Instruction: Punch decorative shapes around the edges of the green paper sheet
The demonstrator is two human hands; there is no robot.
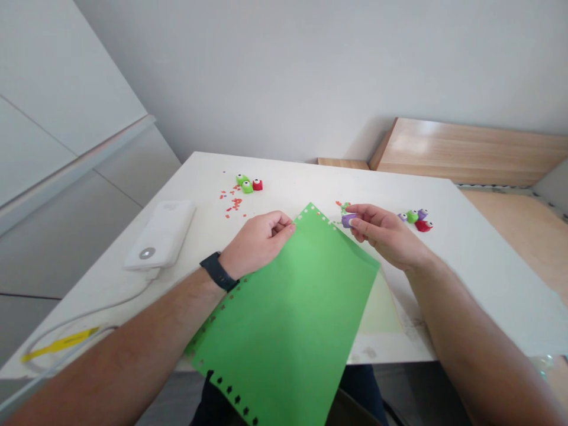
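Observation:
A green sheet of paper (288, 313) lies at a slant in front of me, its near end hanging past the table edge. Small star-shaped holes run along its left edge and the top right edge. My left hand (260, 239), with a dark watch band on the wrist, pinches the sheet near its far corner. Between the thumb and fingers of my right hand (384, 231) is a small purple paper punch (348, 220), at the sheet's upper right edge. Whether the punch touches the paper I cannot tell.
Green and red punches (247, 186) stand at the back left near red paper bits (235, 204). More punches (412, 217) sit right of my right hand. A white power bank (162, 234) with a cable lies left. Pale yellow paper (379, 305) shows under the green sheet.

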